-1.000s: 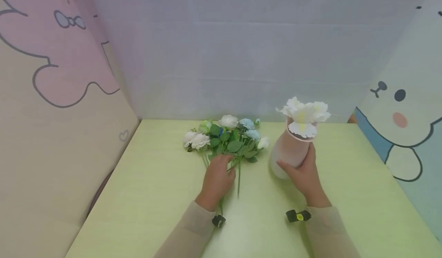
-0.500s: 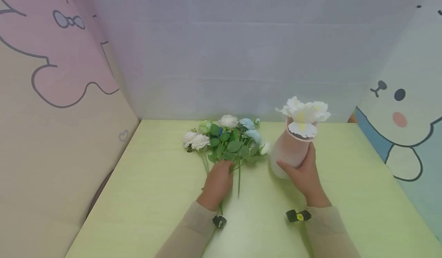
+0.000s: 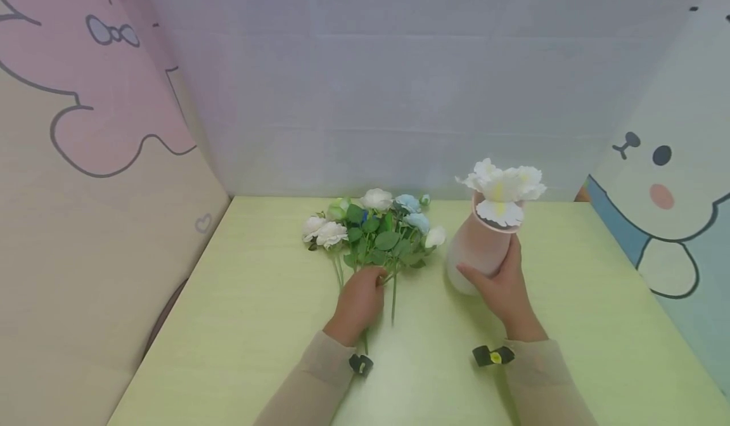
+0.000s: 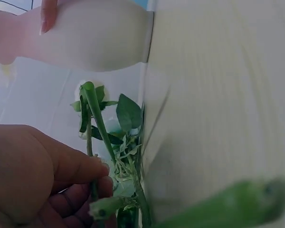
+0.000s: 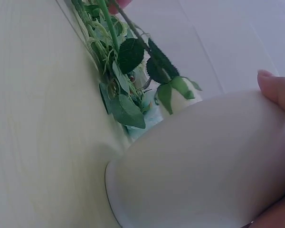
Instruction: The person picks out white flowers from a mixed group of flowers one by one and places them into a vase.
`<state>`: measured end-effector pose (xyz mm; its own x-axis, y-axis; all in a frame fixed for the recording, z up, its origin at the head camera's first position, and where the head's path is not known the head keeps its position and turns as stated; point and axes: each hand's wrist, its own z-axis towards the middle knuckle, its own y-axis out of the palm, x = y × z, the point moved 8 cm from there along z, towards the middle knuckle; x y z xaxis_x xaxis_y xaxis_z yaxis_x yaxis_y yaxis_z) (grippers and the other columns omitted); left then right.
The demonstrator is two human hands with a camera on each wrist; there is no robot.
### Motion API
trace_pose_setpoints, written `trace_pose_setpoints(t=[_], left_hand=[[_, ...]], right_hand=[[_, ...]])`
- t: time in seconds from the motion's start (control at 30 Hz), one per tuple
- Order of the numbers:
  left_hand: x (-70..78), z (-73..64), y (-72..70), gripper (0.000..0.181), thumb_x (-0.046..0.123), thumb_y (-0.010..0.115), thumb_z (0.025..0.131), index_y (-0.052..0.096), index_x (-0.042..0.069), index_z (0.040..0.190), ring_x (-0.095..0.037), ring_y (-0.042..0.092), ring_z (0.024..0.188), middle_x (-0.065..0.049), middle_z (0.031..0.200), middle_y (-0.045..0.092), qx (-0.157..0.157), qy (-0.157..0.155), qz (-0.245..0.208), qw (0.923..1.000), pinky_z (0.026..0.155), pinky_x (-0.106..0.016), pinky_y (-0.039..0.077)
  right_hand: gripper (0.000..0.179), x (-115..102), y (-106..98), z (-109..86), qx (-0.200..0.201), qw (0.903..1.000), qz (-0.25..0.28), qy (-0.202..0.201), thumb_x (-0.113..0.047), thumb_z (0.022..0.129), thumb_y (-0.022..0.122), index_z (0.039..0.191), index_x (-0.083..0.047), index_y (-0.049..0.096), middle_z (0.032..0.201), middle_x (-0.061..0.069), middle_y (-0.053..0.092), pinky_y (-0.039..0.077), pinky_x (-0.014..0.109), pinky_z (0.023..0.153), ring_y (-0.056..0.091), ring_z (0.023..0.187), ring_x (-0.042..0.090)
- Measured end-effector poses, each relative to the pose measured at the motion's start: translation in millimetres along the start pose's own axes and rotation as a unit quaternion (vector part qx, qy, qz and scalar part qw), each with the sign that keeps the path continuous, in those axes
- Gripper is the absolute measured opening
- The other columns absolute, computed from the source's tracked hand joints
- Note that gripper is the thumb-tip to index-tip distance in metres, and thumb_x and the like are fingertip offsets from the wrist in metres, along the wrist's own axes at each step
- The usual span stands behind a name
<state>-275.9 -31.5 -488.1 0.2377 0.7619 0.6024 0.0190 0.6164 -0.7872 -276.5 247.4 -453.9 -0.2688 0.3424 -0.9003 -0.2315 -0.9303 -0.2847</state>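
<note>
The left hand pinched the thin stem of a white rosebud between its thumb and fingers. The stem crossed close to the other flowers, so a hard tug could have dragged more of them along or torn a leaf. The right hand was curled round the pink and white vase, which stood on the table to the right of the flowers. The big white iris in it looked top-heavy, so a bump might have tipped it over. The vase's long way seemed to go straight up, mouth on top. The rosebud pointed away from the person and to the right, toward the vase, its stem slanting back to the left hand.
</note>
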Motion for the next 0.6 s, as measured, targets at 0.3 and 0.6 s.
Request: trace_pose_setpoints(t=[0.3, 0.6], left_hand=[[-0.7, -0.9, -6.2, 0.024, 0.004, 0.060, 0.101, 0.070, 0.007, 0.123, -0.018, 0.060, 0.097, -0.002, 0.105, 0.065, -0.041, -0.034, -0.186, 0.9810, 0.085, -0.037, 0.055], [1.7, -1.9, -19.9, 0.026, 0.009, 0.062, 0.101, 0.070, 0.007, 0.125, -0.023, 0.061, 0.105, -0.011, 0.115, 0.066, -0.044, -0.084, -0.325, 0.9410, 0.090, -0.038, 0.055]], right_hand=[[0.114, -3, 0, -0.8, -0.012, 0.9999, -0.004, 0.012, -0.014, 0.082, 0.089, 0.163, -0.028, 0.011, 0.149, 0.011, 0.038, 0.033, 0.061, 0.108, 0.042, 0.131, 0.033], [0.115, -2, 0, 0.0, -0.015, 0.9999, 0.000, 0.007, -0.012, 0.081, 0.089, 0.163, -0.029, 0.010, 0.150, 0.011, 0.037, 0.032, 0.060, 0.109, 0.041, 0.132, 0.033]])
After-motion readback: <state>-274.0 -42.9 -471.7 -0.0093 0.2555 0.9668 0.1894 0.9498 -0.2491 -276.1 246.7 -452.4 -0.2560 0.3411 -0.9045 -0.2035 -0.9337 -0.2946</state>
